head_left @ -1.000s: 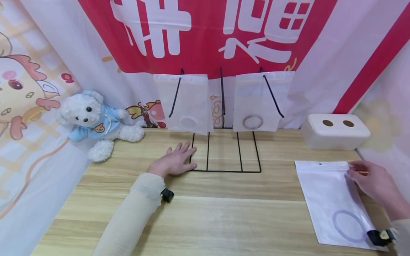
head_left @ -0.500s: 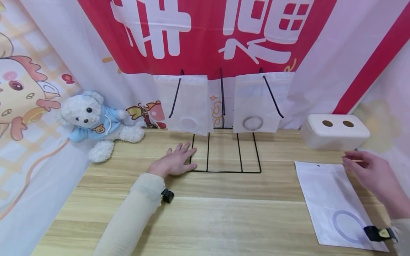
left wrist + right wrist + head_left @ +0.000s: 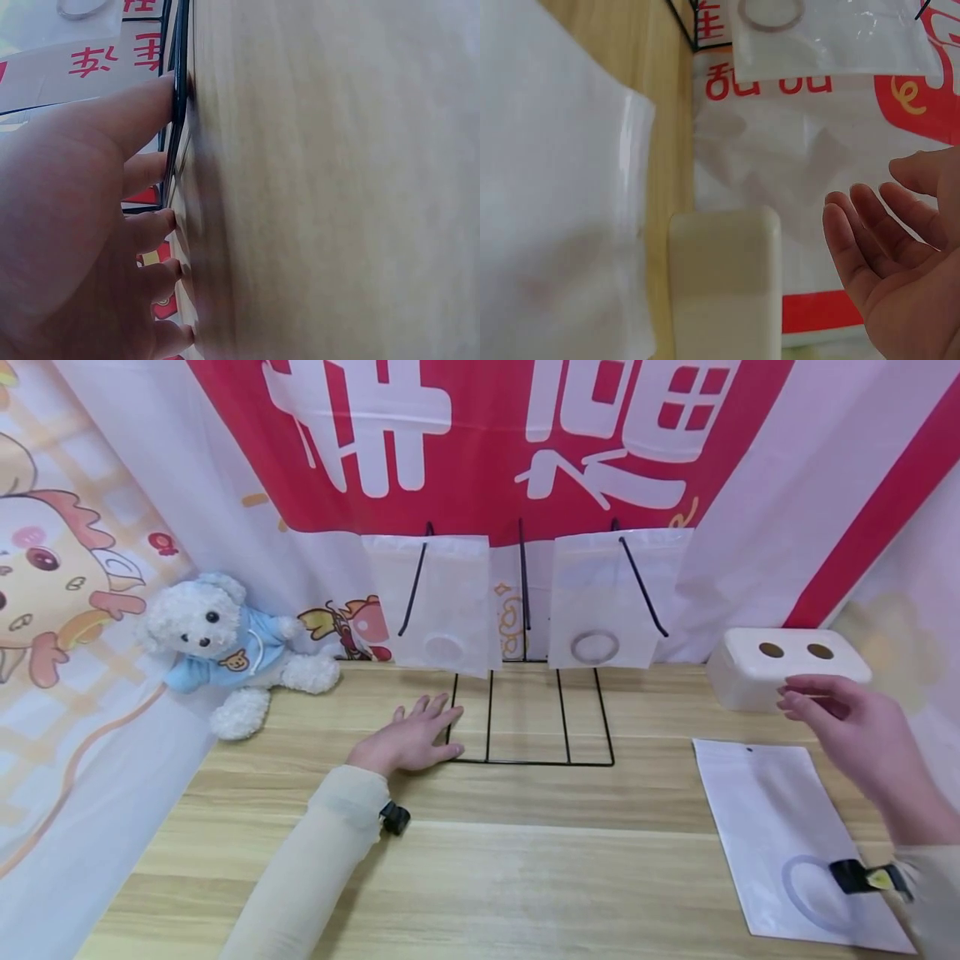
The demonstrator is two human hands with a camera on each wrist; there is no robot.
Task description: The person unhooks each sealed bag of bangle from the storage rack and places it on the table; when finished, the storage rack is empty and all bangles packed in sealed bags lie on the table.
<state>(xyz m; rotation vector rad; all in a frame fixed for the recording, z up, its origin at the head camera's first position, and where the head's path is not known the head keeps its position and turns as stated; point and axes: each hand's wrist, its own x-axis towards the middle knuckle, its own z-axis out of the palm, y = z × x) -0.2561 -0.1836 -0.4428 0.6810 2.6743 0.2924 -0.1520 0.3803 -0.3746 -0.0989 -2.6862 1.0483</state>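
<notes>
My left hand (image 3: 408, 739) rests with spread fingers at the left front corner of a black wire display rack (image 3: 540, 763). In the left wrist view, the thumb (image 3: 142, 112) lies against the rack's base wire. Two white plastic pouches, left (image 3: 446, 585) and right (image 3: 600, 585), hang from the rack's prongs. A larger white zip pouch (image 3: 772, 810) with a round ring outline lies flat on the table at the right. Above its upper right side hovers my right hand (image 3: 862, 735), fingers loosely bent; the right wrist view shows nothing in it.
Behind the right hand stands a white box with two round holes (image 3: 787, 672). A white teddy bear in a blue hoodie (image 3: 240, 652) sits at the back left. Printed cloth (image 3: 480, 502) closes off the back and sides of the wooden table (image 3: 540, 868).
My right hand has left the top right corner of the zip pouch and risen up toward the white box. The pouch stays on the table. The left hand has kept still.
</notes>
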